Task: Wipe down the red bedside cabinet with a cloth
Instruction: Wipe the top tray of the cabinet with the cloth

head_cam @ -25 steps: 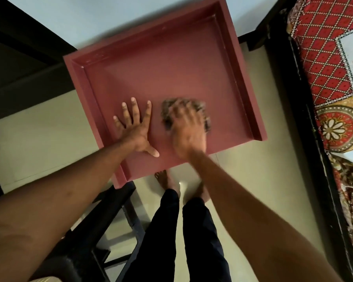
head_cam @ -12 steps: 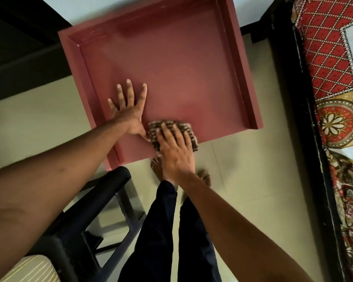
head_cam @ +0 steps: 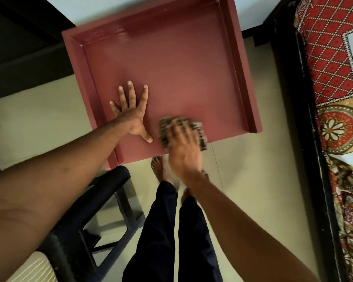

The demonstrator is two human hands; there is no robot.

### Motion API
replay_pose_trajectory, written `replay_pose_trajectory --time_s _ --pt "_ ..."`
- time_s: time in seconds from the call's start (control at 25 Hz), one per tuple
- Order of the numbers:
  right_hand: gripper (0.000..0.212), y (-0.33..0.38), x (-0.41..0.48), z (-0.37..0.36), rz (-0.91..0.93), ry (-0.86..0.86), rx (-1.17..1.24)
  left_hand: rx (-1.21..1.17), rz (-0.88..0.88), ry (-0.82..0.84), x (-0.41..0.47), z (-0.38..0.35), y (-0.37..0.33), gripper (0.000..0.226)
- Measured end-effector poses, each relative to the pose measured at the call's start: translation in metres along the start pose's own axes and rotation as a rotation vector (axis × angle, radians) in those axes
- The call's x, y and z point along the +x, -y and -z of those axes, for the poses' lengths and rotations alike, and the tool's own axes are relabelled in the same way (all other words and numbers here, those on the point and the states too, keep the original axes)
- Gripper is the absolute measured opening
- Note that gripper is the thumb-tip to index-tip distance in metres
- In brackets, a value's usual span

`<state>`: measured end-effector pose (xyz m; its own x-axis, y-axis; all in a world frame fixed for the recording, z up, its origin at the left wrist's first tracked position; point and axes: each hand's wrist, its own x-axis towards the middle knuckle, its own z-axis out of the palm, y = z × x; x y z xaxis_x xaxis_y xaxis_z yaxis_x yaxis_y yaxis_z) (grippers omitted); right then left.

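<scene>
The red bedside cabinet [head_cam: 171, 64] fills the upper middle of the view, its top a flat panel with raised rims on the left, back and right. My left hand [head_cam: 130, 110] lies flat on the top near the left rim, fingers spread. My right hand [head_cam: 183, 147] presses a dark checked cloth [head_cam: 200, 127] onto the front edge of the top, right of centre. That hand and the cloth are motion-blurred; the fingers lie straight over the cloth.
A black chair frame [head_cam: 102, 204] with a striped cushion [head_cam: 31, 269] stands at the lower left, touching the cabinet's front corner. A bed with a red patterned cover [head_cam: 334, 68] runs along the right. My legs and bare feet [head_cam: 159, 167] stand on the pale tiled floor.
My right hand slid the cloth from the middle of the top down to the front edge, then a little to the right. My left hand stayed flat in place.
</scene>
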<state>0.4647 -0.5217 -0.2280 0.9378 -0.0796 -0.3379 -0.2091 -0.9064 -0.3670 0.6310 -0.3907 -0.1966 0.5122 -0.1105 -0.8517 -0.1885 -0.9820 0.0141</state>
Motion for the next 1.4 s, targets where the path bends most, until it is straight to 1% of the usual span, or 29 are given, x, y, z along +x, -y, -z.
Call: replay_pose_trajectory --time_s 0.04,0.08,0.12,0.16,0.2,0.28,0.32,0.36,0.4,0.48,0.56,0.68,0.72,0.8,0.84,0.88,0.92,0.96,1.0,1.04,1.08,1.12,1.16,1.24,1.28,1.32,1.36,1.4 --pt "0.060 0.007 -0.014 -0.005 0.159 0.054 -0.038 0.013 0.000 -0.010 0.000 0.000 0.000 0.173" --pt "0.060 0.000 -0.012 -0.004 0.268 0.075 -0.051 0.024 -0.001 -0.011 0.000 0.000 0.000 0.173" --pt "0.059 -0.017 0.003 0.003 0.310 0.054 -0.036 0.022 -0.006 -0.005 0.000 -0.001 0.001 0.173" --pt "0.058 -0.032 0.024 0.011 0.281 0.020 -0.028 0.016 -0.011 -0.001 0.002 -0.001 0.002 0.173" --pt "0.060 -0.045 0.049 0.021 0.184 -0.032 -0.027 0.007 -0.007 0.002 0.003 -0.001 0.002 0.173" --pt "0.060 -0.059 0.083 0.037 -0.106 -0.146 0.016 -0.002 0.001 0.004 0.003 -0.001 0.001 0.172" --pt "0.059 -0.053 0.083 0.037 -0.208 -0.184 0.047 0.002 -0.002 -0.002 0.004 -0.003 0.001 0.172" --pt "0.058 -0.042 0.070 0.029 -0.252 -0.200 0.060 0.004 -0.005 -0.008 0.004 -0.003 0.001 0.173" --pt "0.058 -0.030 0.044 0.016 -0.217 -0.174 0.046 -0.001 -0.004 -0.013 0.004 -0.003 0.002 0.173" --pt "0.056 -0.018 -0.015 -0.002 -0.078 -0.074 0.017 -0.003 -0.007 -0.012 0.003 -0.001 0.002 0.172" --pt "0.054 -0.030 -0.031 -0.004 0.015 -0.011 -0.027 0.000 0.008 -0.012 0.001 -0.003 0.001 0.172" --pt "0.053 -0.030 0.023 0.017 0.046 -0.004 -0.059 -0.016 -0.011 -0.027 0.002 -0.002 0.001 0.173" --pt "0.054 -0.025 0.055 0.025 0.033 -0.043 -0.062 -0.020 -0.029 -0.047 0.002 -0.005 0.003 0.172" --pt "0.058 -0.007 0.123 0.041 -0.053 -0.095 -0.023 -0.043 -0.056 -0.099 0.000 -0.009 0.007 0.167" --pt "0.059 0.004 0.147 0.046 -0.090 -0.095 -0.005 -0.083 -0.065 -0.158 -0.004 -0.011 0.009 0.161" --pt "0.059 0.018 0.159 0.044 -0.088 -0.099 -0.014 -0.159 -0.065 -0.253 -0.009 -0.014 0.016 0.150" --pt "0.058 0.031 0.155 0.036 -0.018 -0.082 -0.042 -0.257 -0.066 -0.370 -0.015 -0.016 0.024 0.135" --pt "0.057 0.040 0.133 0.019 0.121 -0.052 -0.088 -0.342 -0.091 -0.516 -0.022 -0.019 0.033 0.117" --pt "0.058 0.047 0.095 0.000 0.304 -0.001 -0.129 -0.378 -0.117 -0.675 -0.030 -0.020 0.046 0.099" --pt "0.060 0.050 0.051 -0.019 0.474 0.054 -0.153 -0.394 -0.121 -0.807 -0.037 -0.020 0.060 0.086" --pt "0.063 0.049 0.014 -0.033 0.569 0.114 -0.164 -0.429 -0.098 -0.880 -0.039 -0.017 0.076 0.079" --pt "0.066 0.043 -0.010 -0.043 0.596 0.140 -0.151 -0.504 -0.060 -0.890 -0.037 -0.013 0.090 0.077" --pt "0.069 0.037 -0.017 -0.049 0.583 0.131 -0.122 -0.629 -0.009 -0.874 -0.032 -0.006 0.101 0.077" --pt "0.068 0.035 -0.003 -0.051 0.568 0.097 -0.049 -0.938 0.101 -0.784 -0.009 0.013 0.121 0.071" --pt "0.065 0.038 0.008 -0.047 0.589 0.096 -0.017 -1.080 0.121 -0.732 0.004 0.026 0.127 0.063" --pt "0.062 0.044 0.021 -0.041 0.613 0.105 0.025 -1.194 0.105 -0.701 0.017 0.039 0.132 0.051" --pt "0.059 0.054 0.038 -0.036 0.615 0.105 0.069 -1.258 0.082 -0.700 0.030 0.051 0.137 0.038" --pt "0.058 0.069 0.060 -0.031 0.588 0.076 0.112 -1.263 0.069 -0.717 0.042 0.062 0.141 0.027"
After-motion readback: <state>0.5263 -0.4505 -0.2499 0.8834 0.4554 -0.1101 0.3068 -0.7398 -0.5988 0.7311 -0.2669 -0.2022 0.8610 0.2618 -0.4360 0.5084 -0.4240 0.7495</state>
